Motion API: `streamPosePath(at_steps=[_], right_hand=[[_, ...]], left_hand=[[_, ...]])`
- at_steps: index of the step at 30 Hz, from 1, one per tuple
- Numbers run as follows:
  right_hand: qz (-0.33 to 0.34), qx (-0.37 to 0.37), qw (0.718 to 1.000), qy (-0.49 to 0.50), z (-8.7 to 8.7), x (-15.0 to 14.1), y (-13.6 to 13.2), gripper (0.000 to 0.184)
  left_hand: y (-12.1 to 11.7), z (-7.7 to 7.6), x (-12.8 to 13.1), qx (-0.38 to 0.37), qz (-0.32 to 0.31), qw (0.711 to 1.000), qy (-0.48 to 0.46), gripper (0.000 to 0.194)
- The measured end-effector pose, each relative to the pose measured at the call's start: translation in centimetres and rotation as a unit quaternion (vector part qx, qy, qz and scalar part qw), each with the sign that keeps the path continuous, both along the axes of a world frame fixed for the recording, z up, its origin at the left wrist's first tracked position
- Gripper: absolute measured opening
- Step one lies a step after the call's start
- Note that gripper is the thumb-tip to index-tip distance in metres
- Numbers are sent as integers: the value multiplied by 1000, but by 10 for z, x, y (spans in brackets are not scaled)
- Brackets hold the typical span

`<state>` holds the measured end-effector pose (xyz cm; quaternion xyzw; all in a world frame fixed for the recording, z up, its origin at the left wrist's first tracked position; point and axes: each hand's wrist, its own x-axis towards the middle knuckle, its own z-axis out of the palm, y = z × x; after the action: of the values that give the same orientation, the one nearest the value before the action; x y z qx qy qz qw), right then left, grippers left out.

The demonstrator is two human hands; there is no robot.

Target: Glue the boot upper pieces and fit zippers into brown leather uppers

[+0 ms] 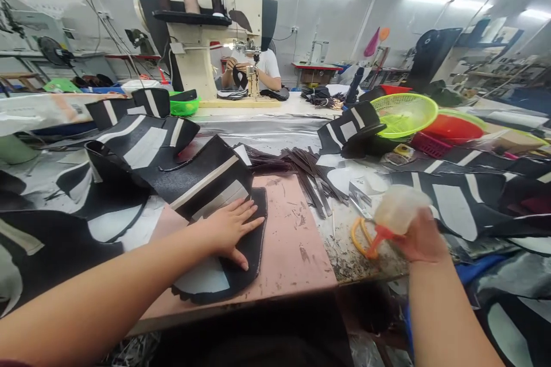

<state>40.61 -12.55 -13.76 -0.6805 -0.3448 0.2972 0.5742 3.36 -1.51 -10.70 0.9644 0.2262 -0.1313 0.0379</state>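
My left hand (228, 226) lies flat with spread fingers on a black boot upper (247, 258), which has pale reinforcing strips and patches. The upper rests on a pink work board (284, 229), part of it folded up behind my hand. On the right, my right hand (424, 241) is wrapped around a translucent squeeze bottle (398, 209) with a red nozzle end pointing down and left. Hand and bottle are slightly blurred. Just left of the bottle lie scissors (361, 236) with orange handles.
Dark leather strips (310, 175) are heaped behind the board. More boot uppers (142, 143) are piled at left and others (456, 200) at right. A yellow-green basket (404, 114) stands at back right. Across the table, a person works at a sewing machine (193, 51).
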Motion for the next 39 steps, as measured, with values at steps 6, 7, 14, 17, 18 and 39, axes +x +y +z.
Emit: streamPosePath(at_steps=[6, 7, 14, 17, 18, 39], right_hand=[[86, 99, 979, 159, 9, -69, 37, 68], [99, 99, 979, 151, 10, -83, 48, 64], [53, 90, 994, 32, 14, -139, 99, 54], [42, 111, 993, 8, 12, -144, 108, 56], [41, 115, 992, 8, 10, -145, 110, 56], [37, 74, 996, -19, 8, -147, 65, 56]], left_hand=[[-2, -5, 7, 0, 6, 1000, 10, 116], [-3, -4, 7, 1, 6, 1000, 17, 117], [-5, -5, 7, 9, 3, 1000, 3, 123], [-4, -7, 6, 6, 0, 1000, -6, 121], [-4, -8, 5, 4, -1, 1000, -9, 120], [-5, -4, 11, -13, 18, 999, 25, 126]])
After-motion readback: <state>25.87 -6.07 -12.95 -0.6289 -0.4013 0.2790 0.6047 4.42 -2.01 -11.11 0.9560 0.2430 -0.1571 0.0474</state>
